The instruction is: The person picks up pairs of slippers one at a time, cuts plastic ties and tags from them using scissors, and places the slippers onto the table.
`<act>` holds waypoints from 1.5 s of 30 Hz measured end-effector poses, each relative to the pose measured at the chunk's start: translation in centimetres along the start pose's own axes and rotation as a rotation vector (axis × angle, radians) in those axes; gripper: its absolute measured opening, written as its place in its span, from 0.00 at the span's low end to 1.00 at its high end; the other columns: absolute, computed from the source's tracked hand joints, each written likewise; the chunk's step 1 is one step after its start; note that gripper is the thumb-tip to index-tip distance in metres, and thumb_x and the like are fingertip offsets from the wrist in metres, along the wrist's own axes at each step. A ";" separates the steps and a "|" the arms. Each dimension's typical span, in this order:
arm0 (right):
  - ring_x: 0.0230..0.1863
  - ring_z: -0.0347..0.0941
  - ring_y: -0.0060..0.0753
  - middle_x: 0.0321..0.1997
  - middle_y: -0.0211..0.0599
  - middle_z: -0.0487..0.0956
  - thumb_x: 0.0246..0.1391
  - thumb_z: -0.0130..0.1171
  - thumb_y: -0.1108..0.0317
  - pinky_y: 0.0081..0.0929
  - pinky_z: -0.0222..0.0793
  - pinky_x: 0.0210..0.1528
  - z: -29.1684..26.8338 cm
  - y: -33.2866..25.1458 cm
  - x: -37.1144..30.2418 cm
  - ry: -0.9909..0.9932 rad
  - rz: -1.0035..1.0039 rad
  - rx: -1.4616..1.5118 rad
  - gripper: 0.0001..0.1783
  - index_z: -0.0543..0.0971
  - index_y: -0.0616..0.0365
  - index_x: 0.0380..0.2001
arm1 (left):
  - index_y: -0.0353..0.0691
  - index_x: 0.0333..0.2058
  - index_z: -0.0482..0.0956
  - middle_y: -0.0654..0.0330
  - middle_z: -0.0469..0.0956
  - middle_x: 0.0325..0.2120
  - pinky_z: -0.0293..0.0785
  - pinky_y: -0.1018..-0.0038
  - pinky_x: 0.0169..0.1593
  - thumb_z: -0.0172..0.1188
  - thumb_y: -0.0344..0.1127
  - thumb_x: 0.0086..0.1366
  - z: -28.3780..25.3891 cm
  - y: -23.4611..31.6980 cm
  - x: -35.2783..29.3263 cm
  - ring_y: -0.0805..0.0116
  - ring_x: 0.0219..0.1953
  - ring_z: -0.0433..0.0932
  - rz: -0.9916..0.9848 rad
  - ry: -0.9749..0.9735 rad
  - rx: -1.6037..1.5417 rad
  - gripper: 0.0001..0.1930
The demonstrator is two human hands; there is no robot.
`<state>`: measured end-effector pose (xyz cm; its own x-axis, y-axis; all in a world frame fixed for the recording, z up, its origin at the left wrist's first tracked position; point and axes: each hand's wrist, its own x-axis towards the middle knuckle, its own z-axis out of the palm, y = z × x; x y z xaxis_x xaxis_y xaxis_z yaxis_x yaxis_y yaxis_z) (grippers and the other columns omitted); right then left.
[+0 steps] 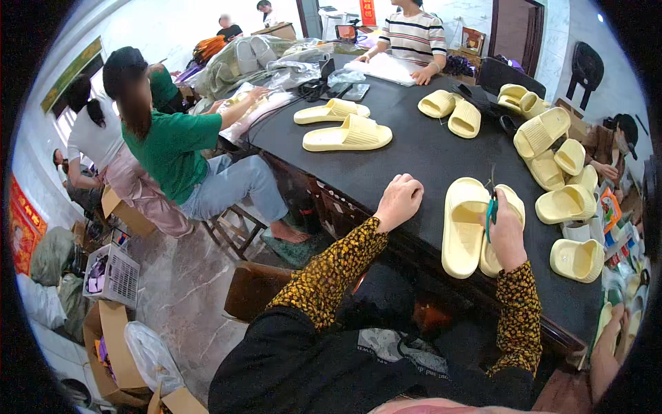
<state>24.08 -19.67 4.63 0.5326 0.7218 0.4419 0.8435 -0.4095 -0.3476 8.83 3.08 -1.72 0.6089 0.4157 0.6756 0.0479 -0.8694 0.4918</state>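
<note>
My right hand [509,238] is closed on a pair of scissors [492,212] with teal handles, their thin blades pointing away from me. It is over a pair of pale yellow slide sandals; the left sandal [460,241] shows in full, while the hand partly covers the right sandal [514,199]. To the left, my left hand [401,201] is curled closed, back upward, above the near edge of the dark table [420,162]. Its palm is hidden, so whether anything lies inside cannot be told.
Another yellow pair [348,133] lies farther left, one pair [449,112] farther back, and several sandals [552,159] crowd the right side. A person in green [172,145] sits at left; a person in stripes [414,38] is across the table. Cardboard boxes [117,345] stand on the floor.
</note>
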 end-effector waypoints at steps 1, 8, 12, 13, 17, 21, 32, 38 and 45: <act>0.43 0.76 0.57 0.41 0.56 0.79 0.52 0.62 0.67 0.45 0.71 0.43 0.0 0.0 0.3 -0.002 -0.003 0.002 0.33 0.65 0.62 0.60 | 0.35 0.30 0.80 0.54 0.77 0.32 0.72 0.64 0.46 0.58 0.30 0.59 0.0 0.0 0.0 0.54 0.40 0.74 -0.002 0.001 0.003 0.05; 0.37 0.77 0.57 0.33 0.57 0.79 0.55 0.57 0.70 0.48 0.70 0.38 1.3 1.1 1.3 0.083 -0.022 -0.149 0.27 0.67 0.61 0.58 | 0.36 0.29 0.80 0.55 0.76 0.31 0.72 0.64 0.45 0.58 0.28 0.59 0.0 0.2 0.0 0.54 0.39 0.74 0.022 0.030 0.007 0.04; 0.33 0.77 0.55 0.29 0.53 0.79 0.55 0.55 0.71 0.48 0.71 0.34 1.9 1.8 1.4 0.154 -0.038 -0.192 0.24 0.67 0.61 0.55 | 0.36 0.28 0.79 0.55 0.76 0.30 0.72 0.64 0.44 0.58 0.28 0.58 0.0 0.4 0.0 0.55 0.39 0.74 0.024 0.034 0.009 0.03; 0.30 0.77 0.53 0.27 0.51 0.79 0.54 0.54 0.72 0.46 0.71 0.32 2.0 1.9 1.4 0.186 -0.057 -0.219 0.23 0.67 0.60 0.55 | 0.36 0.28 0.79 0.55 0.76 0.30 0.72 0.64 0.44 0.58 0.28 0.58 -0.1 0.4 -0.1 0.55 0.39 0.74 0.023 0.035 0.010 0.03; 0.31 0.77 0.53 0.26 0.51 0.78 0.54 0.54 0.72 0.47 0.70 0.33 0.7 1.8 1.2 0.189 -0.036 -0.219 0.24 0.67 0.62 0.55 | 0.36 0.27 0.79 0.55 0.76 0.30 0.72 0.64 0.44 0.58 0.29 0.58 0.2 0.1 -0.1 0.55 0.39 0.74 0.034 0.044 -0.005 0.04; 0.34 0.76 0.54 0.30 0.50 0.78 0.51 0.57 0.76 0.46 0.69 0.37 -2.0 1.8 1.1 0.263 -0.056 -0.285 0.27 0.67 0.63 0.56 | 0.36 0.27 0.79 0.55 0.75 0.29 0.72 0.64 0.45 0.58 0.28 0.58 0.7 -0.4 0.0 0.55 0.38 0.73 0.064 0.069 -0.021 0.03; 0.48 0.75 0.55 0.49 0.54 0.78 0.58 0.50 0.66 0.44 0.70 0.50 -12.4 11.7 -1.6 0.399 0.082 -0.611 0.29 0.63 0.60 0.62 | 0.37 0.23 0.79 0.54 0.75 0.28 0.71 0.63 0.45 0.57 0.31 0.56 1.0 -0.5 -0.2 0.54 0.38 0.73 0.030 0.076 0.042 0.06; 0.48 0.75 0.55 0.48 0.57 0.77 0.63 0.47 0.66 0.45 0.69 0.48 -11.3 25.4 -3.0 0.401 0.247 -0.729 0.25 0.63 0.61 0.62 | 0.37 0.22 0.78 0.55 0.73 0.26 0.70 0.64 0.42 0.57 0.31 0.54 1.0 -0.9 -0.7 0.56 0.35 0.72 0.047 0.116 0.123 0.05; 0.51 0.72 0.57 0.51 0.56 0.75 0.63 0.47 0.65 0.45 0.67 0.50 -11.9 24.2 -4.0 0.339 0.312 -0.760 0.26 0.62 0.59 0.63 | 0.37 0.23 0.78 0.55 0.73 0.27 0.71 0.64 0.42 0.57 0.30 0.54 1.3 -0.1 -0.2 0.56 0.36 0.72 0.053 0.097 0.107 0.05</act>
<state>43.24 -39.11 4.29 0.6361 0.3609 0.6820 0.4106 -0.9067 0.0969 9.75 2.70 -2.60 0.5336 0.3878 0.7516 0.1048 -0.9122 0.3962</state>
